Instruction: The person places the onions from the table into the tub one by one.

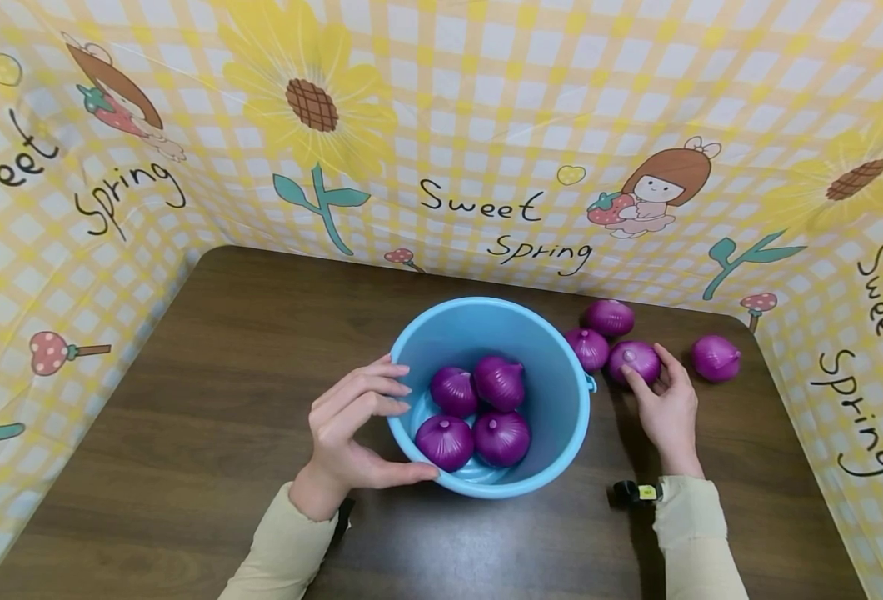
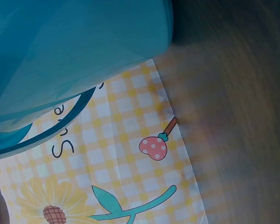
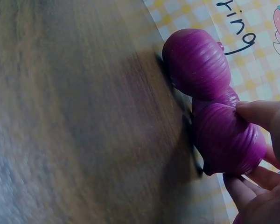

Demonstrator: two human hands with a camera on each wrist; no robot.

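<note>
A light blue bucket [image 1: 449,325] stands upright on the brown table, with several purple onions [image 1: 502,439] at its bottom. At the bucket's left side, my left hand [image 1: 351,421] holds the rim, its thumb along the near edge and its fingers spread farther back. Its outer wall [image 2: 74,51] fills the upper left of the left wrist view. Right of the bucket, my right hand [image 1: 669,412] pinches one purple onion [image 1: 636,362] between thumb and fingers. In the right wrist view, the pinched onion [image 3: 228,140] sits low beside another onion [image 3: 196,63].
Two more onions, one [image 1: 587,348] beside the bucket and one [image 1: 610,317] behind it, lie close to the pinched one. Another onion [image 1: 715,358] lies apart, farther right. A checked yellow cloth [image 1: 479,125] with printed flowers stands around the table's [image 1: 209,367] back and sides.
</note>
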